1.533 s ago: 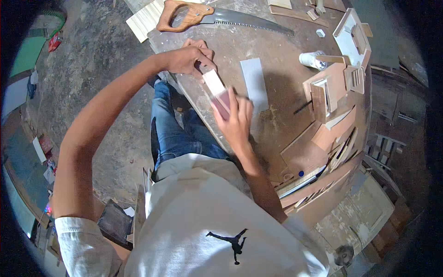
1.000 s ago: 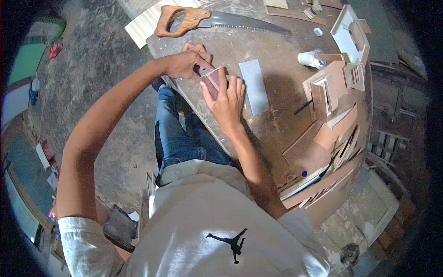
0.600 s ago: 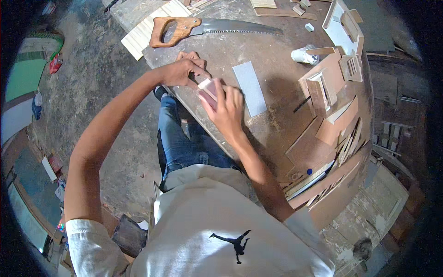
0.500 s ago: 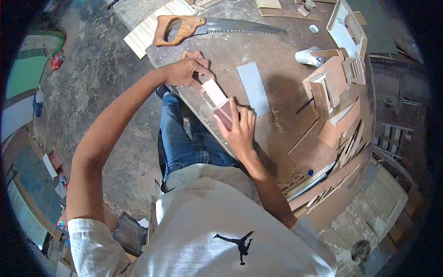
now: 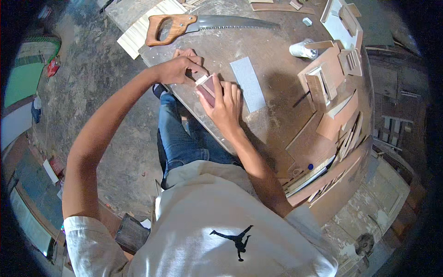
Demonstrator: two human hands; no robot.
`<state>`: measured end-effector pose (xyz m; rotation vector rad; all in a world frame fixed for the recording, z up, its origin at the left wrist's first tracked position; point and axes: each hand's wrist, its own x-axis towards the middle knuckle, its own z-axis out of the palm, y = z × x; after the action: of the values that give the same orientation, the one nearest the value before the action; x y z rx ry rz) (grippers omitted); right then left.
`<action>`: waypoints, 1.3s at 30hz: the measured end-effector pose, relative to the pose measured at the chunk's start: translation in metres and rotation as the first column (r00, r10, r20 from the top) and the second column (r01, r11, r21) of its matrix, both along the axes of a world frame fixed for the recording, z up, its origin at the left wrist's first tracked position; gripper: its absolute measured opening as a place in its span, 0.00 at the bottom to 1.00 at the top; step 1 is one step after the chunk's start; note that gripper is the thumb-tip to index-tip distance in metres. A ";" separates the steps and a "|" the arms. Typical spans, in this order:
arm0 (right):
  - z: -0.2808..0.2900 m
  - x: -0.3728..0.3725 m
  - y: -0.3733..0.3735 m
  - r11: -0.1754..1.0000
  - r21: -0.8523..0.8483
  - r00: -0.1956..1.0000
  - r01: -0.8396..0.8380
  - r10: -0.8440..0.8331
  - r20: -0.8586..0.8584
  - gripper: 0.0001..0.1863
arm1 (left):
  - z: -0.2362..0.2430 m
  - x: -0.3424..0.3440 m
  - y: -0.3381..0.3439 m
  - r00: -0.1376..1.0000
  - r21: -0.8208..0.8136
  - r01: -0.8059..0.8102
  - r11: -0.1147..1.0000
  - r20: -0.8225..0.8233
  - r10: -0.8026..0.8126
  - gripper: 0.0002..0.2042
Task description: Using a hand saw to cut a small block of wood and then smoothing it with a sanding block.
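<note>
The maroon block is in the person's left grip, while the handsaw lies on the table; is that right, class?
Not quite: the head view shows the maroon block in the person's right grip, not left; the handsaw does lie on the table.

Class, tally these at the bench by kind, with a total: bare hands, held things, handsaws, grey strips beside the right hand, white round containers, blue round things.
Bare hands: 2 (left hand, right hand)
Held things: 2 (reddish-brown block, pale wood piece)
Handsaw: 1
Grey strip: 1
White round container: 1
Blue round thing: 1
Total: 8
</note>
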<state>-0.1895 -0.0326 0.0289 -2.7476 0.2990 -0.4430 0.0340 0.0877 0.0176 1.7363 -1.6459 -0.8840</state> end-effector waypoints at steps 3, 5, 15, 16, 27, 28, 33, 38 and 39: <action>0.000 -0.054 -0.002 0.999 0.024 0.999 -0.028 0.027 0.030 0.41 | 0.002 0.003 0.004 0.997 0.026 0.001 1.000 -0.079 0.001 0.28; -0.002 -0.064 -0.002 1.000 -0.004 1.000 -0.003 0.003 -0.026 0.41 | 0.010 0.000 -0.002 0.999 0.073 0.010 0.997 0.052 -0.013 0.28; 0.001 -0.071 -0.002 1.000 0.018 0.999 0.020 -0.019 -0.037 0.39 | 0.004 -0.002 0.002 0.999 0.030 -0.024 0.999 0.049 0.022 0.28; 0.001 -0.049 0.000 0.999 -0.028 0.997 0.032 -0.030 0.066 0.39 | 0.004 -0.001 -0.001 0.999 0.048 -0.017 0.999 0.046 0.015 0.28; 0.000 -0.009 0.003 1.000 0.012 0.998 -0.003 0.002 0.062 0.40 | -0.009 0.001 0.004 0.999 -0.044 -0.016 0.999 0.042 0.018 0.27; 0.001 0.017 0.003 1.000 0.023 0.998 -0.021 0.020 0.052 0.40 | -0.012 0.000 0.005 0.998 -0.093 -0.033 0.995 0.049 0.038 0.26; 0.000 -0.054 0.000 0.999 0.010 0.999 -0.030 0.030 0.020 0.40 | -0.008 0.000 0.003 0.999 -0.050 -0.011 0.999 0.031 0.013 0.26; 0.006 0.005 0.001 1.000 -0.008 1.000 -0.012 0.012 0.015 0.41 | -0.007 0.001 0.001 0.999 -0.062 -0.005 0.998 0.032 0.007 0.26; 0.005 0.008 0.004 1.000 0.002 1.000 -0.006 0.006 0.022 0.41 | -0.009 -0.003 0.002 1.000 -0.057 -0.001 0.998 0.026 0.002 0.26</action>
<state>-0.1810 -0.0287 0.0335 -2.7386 0.2850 -0.4708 0.0306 0.0899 0.0087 1.7167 -1.6704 -0.8086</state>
